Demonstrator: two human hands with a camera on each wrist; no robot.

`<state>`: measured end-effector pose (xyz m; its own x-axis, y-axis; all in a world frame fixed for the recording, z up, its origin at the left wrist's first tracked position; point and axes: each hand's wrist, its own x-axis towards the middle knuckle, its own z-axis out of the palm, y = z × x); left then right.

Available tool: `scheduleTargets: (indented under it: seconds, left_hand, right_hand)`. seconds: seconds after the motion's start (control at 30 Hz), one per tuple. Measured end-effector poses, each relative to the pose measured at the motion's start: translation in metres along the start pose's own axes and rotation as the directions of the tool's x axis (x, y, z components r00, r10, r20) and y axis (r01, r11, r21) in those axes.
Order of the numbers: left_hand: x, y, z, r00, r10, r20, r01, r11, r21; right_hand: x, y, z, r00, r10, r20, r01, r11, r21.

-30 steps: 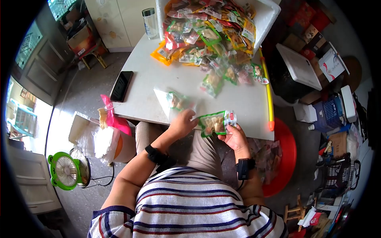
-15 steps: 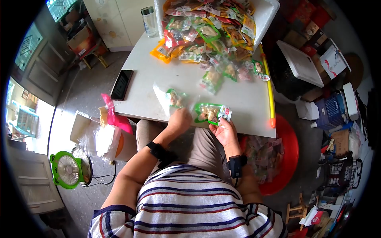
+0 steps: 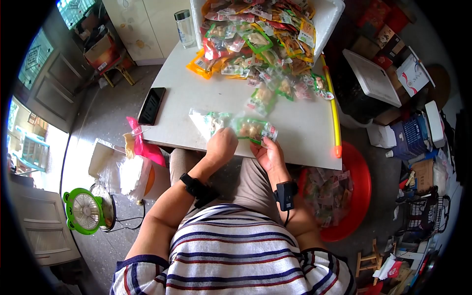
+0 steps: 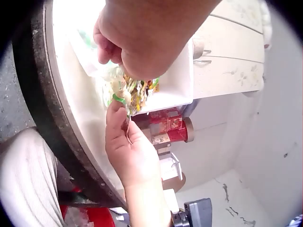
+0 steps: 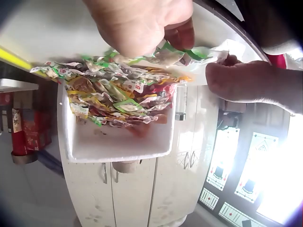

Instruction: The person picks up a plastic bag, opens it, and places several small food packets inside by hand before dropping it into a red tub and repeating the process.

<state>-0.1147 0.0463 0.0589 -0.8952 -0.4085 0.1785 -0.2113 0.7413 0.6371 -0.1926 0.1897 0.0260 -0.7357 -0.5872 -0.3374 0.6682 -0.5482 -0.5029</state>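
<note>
My left hand grips a clear plastic bag near the table's front edge. A green-edged snack packet shows through the bag. Just to the right, my right hand pinches another green-edged snack packet by its white end, with pale pieces visible through its window. That packet's left end lies right at the bag's right side. In the left wrist view the left hand is curled with its fingertips at the bag, partly hiding it.
A white foam box spills many snack packets onto the white table. A phone, a glass jar and a yellow stick lie or stand near its edges. A red basin with packets sits on the floor at right.
My right hand has moved left and slightly up with its packet, bringing it against the bag. The left hand has turned over a little, still holding the bag.
</note>
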Motion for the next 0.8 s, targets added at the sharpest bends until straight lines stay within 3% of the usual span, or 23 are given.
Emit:
scheduleTargets:
  seconds: [0.23, 0.37, 0.4, 0.5, 0.57, 0.63, 0.77, 0.8]
  left_hand:
    - [-0.002, 0.014, -0.007, 0.999, 0.042, 0.020, -0.045, 0.973, 0.224]
    - [-0.003, 0.017, -0.005, 0.993, 0.114, 0.001, -0.111, 0.964, 0.240]
    - [-0.004, 0.016, -0.004, 0.992, 0.128, -0.002, -0.124, 0.964, 0.237]
    - [-0.012, 0.010, -0.002, 0.991, 0.137, 0.003, -0.134, 0.968, 0.214]
    - [-0.018, 0.008, -0.001, 0.994, 0.108, 0.026, -0.111, 0.978, 0.175]
    - [-0.023, 0.001, 0.005, 0.994, 0.106, 0.013, -0.107, 0.984, 0.142]
    - [-0.027, -0.007, 0.012, 0.989, 0.146, 0.011, -0.146, 0.977, 0.153]
    - [-0.027, -0.008, 0.012, 0.986, 0.166, 0.006, -0.165, 0.972, 0.167]
  right_hand:
    - [0.008, 0.011, 0.011, 0.997, 0.068, 0.048, -0.072, 0.994, 0.077]
    - [0.010, 0.030, 0.024, 0.974, 0.065, 0.216, -0.088, 0.991, 0.099]
    - [0.013, 0.036, 0.023, 0.977, 0.066, 0.205, -0.068, 0.998, 0.003]
    - [0.010, 0.028, 0.018, 0.924, 0.275, 0.266, -0.232, 0.955, -0.183]
    - [0.002, 0.017, 0.023, 0.994, 0.111, -0.011, -0.101, 0.852, -0.513]
    - [0.021, 0.020, -0.003, 0.983, -0.123, 0.136, 0.184, 0.662, -0.727]
    - [0.018, 0.016, -0.006, 0.990, -0.033, 0.140, 0.141, 0.416, -0.898]
    - [0.017, 0.019, 0.000, 0.993, -0.043, 0.111, 0.117, 0.498, -0.859]
